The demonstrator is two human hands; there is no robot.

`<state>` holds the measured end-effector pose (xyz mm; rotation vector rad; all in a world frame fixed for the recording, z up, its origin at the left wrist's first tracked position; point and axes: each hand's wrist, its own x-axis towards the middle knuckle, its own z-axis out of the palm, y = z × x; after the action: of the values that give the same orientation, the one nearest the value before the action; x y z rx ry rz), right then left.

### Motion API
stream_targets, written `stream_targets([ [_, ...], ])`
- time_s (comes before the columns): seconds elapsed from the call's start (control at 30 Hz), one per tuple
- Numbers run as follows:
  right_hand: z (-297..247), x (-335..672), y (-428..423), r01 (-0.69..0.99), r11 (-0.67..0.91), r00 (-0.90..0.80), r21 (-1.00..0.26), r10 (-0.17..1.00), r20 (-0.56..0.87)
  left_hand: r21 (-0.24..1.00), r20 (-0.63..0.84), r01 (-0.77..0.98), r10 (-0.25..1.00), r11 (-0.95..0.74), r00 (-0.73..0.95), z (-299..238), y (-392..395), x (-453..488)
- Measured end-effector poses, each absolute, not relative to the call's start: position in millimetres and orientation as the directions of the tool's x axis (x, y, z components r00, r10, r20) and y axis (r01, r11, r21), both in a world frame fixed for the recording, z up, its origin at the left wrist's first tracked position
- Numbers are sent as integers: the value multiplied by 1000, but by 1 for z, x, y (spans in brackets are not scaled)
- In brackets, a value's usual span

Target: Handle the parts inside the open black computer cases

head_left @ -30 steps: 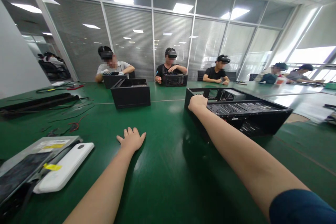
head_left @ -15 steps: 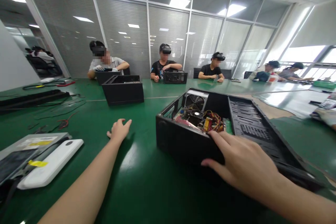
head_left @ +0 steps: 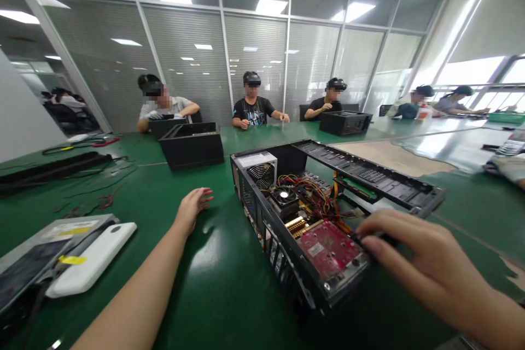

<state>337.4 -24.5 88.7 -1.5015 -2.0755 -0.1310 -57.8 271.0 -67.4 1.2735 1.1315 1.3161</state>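
An opened black computer case (head_left: 287, 235) lies on its side on the green table, its insides facing up. A red graphics card (head_left: 331, 249), a cooling fan (head_left: 284, 195), a silver power supply (head_left: 259, 168) and tangled coloured wires (head_left: 315, 191) show inside. My right hand (head_left: 414, 254) grips the case's near right edge beside the graphics card, thumb and forefinger close together; the other fingers are partly hidden. To the left of the case, my left hand (head_left: 194, 210) hovers just over the table, empty, with its fingers loosely apart.
A white power bank-like slab (head_left: 96, 257) and a silver drive (head_left: 53, 238) lie at left, near loose wires (head_left: 106, 199). Another black case (head_left: 192, 147) stands beyond my left hand. Several co-workers sit across the green table (head_left: 238, 284), one behind a further case (head_left: 345, 122).
The computer case has been turned, so its fan and red card now face me. My right hand shifted right with its edge. Across the table, a co-worker's case moved right.
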Motion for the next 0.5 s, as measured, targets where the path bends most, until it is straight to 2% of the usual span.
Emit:
stream_targets([
  [0.1,85,285,-39,822,542,-357,-175,730,583,993,115,6,991,-115,64,-63,268,-44],
  [0.2,69,262,-32,832,547,-320,-89,605,729,991,132,-9,983,-132,124,-59,264,-29],
  [0.3,57,261,-22,829,556,-286,-59,512,810,988,148,-62,978,-140,148,-52,259,-10],
  [0.4,51,272,-25,812,581,-312,-52,508,803,980,151,-157,975,-126,164,-39,258,0],
  [0.5,43,297,-43,792,610,-404,-29,559,724,957,127,-282,974,-71,186,-27,265,-12],
])
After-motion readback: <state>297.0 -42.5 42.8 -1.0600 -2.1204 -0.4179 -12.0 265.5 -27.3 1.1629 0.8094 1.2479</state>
